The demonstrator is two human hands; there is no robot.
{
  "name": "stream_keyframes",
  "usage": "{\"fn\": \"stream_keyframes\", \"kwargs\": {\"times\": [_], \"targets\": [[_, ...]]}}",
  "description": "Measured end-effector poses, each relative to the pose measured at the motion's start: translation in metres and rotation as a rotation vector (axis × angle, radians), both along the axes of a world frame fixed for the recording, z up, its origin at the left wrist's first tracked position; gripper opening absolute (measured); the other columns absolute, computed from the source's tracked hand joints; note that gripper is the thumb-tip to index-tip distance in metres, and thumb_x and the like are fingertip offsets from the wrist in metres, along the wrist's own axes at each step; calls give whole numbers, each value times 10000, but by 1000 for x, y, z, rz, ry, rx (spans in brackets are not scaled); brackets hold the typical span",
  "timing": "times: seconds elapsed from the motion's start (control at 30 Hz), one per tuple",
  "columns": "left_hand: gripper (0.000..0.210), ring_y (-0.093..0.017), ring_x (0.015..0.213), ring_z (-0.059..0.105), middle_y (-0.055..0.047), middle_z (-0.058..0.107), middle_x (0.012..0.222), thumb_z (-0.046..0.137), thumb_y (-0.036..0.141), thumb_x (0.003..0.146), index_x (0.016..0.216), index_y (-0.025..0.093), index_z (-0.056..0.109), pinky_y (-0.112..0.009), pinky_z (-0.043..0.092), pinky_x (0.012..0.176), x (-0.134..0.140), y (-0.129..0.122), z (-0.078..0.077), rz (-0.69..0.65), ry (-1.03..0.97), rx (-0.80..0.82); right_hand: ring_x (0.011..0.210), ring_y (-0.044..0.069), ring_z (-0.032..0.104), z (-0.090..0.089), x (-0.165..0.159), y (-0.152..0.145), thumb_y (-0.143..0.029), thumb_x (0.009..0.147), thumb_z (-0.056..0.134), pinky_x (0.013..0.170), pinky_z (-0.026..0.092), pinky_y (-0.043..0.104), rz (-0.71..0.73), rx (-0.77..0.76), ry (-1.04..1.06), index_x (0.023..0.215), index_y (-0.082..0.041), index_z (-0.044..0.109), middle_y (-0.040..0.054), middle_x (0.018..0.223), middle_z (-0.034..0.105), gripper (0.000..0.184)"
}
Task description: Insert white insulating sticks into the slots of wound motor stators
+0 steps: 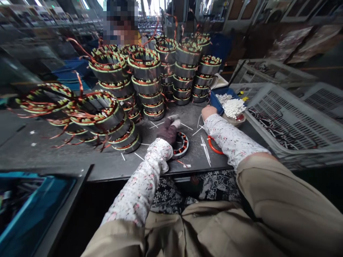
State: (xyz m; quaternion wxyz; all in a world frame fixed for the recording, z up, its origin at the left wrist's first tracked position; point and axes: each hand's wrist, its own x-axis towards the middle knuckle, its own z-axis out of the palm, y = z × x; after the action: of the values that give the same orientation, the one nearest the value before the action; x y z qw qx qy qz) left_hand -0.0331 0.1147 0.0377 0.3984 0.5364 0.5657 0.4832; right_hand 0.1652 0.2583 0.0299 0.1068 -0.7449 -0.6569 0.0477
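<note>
My left hand (168, 130), in a dark glove with pale fingertips, rests at the left side of a small wound stator (184, 144) lying flat on the bench. Its fingers stretch forward, slightly apart, past the ring, and its palm hides part of the stator. Bare and curled closed, my right hand (209, 112) is beside a blue tray (218, 103) of white pieces. Whatever its fingers hold is hidden; a thin white strip shows next to them. Under my right forearm lies a red-orange ring (213, 145). Loose white strips (205, 151) are scattered between my arms.
Stacks of larger stators (146, 76) with copper leads fill the bench's far and left sides. A bowl of white pieces (233, 109) stands near grey plastic crates (281, 117) on the right. At lower left is a teal bin (57, 200). Another person (122, 21) is behind the stacks.
</note>
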Motion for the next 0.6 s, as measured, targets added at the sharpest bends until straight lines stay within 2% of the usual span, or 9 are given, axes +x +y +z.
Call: {"fn": "stream_keyframes", "kwargs": {"times": [0.07, 0.13, 0.2, 0.27, 0.33, 0.4, 0.5, 0.6], "targets": [[355, -233, 1262, 659, -38, 712, 1348, 631, 389, 945, 1264, 257, 718, -360, 501, 1146, 0, -2, 6, -184, 436, -23, 1261, 376, 615, 5, 1, -6, -187, 942, 641, 1054, 479, 519, 21, 71, 108, 1080, -5, 687, 303, 1262, 660, 233], [271, -249, 1259, 650, -31, 742, 1266, 719, 378, 884, 1123, 268, 783, -359, 479, 1161, 1, -3, 10, -302, 605, -43, 1221, 382, 640, 8, 1, -15, -115, 896, 610, 1016, 492, 489, 58, 138, 247, 1017, -30, 685, 308, 1177, 694, 166], [233, -264, 1259, 643, -41, 754, 1216, 713, 390, 890, 1066, 268, 803, -372, 468, 1162, 2, -3, 13, -341, 667, -61, 1070, 298, 710, 6, 0, -28, -141, 898, 589, 912, 551, 407, 109, 187, 420, 1018, -111, 657, 207, 1060, 743, 141], [285, -276, 1250, 642, -63, 745, 1232, 651, 431, 936, 1113, 259, 794, -388, 477, 1139, 3, -3, 15, -344, 735, -87, 895, 217, 736, -1, -2, -47, -210, 923, 568, 774, 586, 329, 169, 227, 609, 1035, -171, 605, 117, 964, 752, 124], [336, -284, 1233, 649, -73, 739, 1246, 618, 474, 956, 1151, 256, 782, -390, 489, 1110, 4, -3, 16, -340, 786, -108, 804, 176, 734, -13, -6, -69, -310, 945, 557, 686, 594, 288, 225, 267, 781, 1040, -210, 554, 65, 915, 742, 138], [365, -282, 1222, 654, -73, 736, 1252, 598, 503, 965, 1172, 258, 772, -382, 497, 1087, 5, -4, 16, -333, 825, -122, 781, 157, 736, -26, -12, -88, -455, 945, 571, 648, 600, 267, 275, 312, 922, 1015, -240, 517, 32, 894, 727, 232], [404, -276, 1197, 663, -78, 733, 1255, 576, 539, 971, 1182, 250, 763, -367, 512, 1050, 6, -4, 15, -322, 873, -134, 707, 135, 731, -37, -24, -105, -636, 847, 682, 603, 600, 240, 328, 401, 1249, 956, -260, 482, -11, 845, 703, 440], [417, -269, 1191, 664, -77, 730, 1259, 564, 546, 976, 1200, 250, 755, -355, 510, 1044, 6, -5, 15, -319, 901, -124, 640, 122, 723, -39, -36, -109, -654, 728, 812, 569, 593, 217, 325, 426, 1528, 913, -262, 460, -50, 780, 683, 559]]}}
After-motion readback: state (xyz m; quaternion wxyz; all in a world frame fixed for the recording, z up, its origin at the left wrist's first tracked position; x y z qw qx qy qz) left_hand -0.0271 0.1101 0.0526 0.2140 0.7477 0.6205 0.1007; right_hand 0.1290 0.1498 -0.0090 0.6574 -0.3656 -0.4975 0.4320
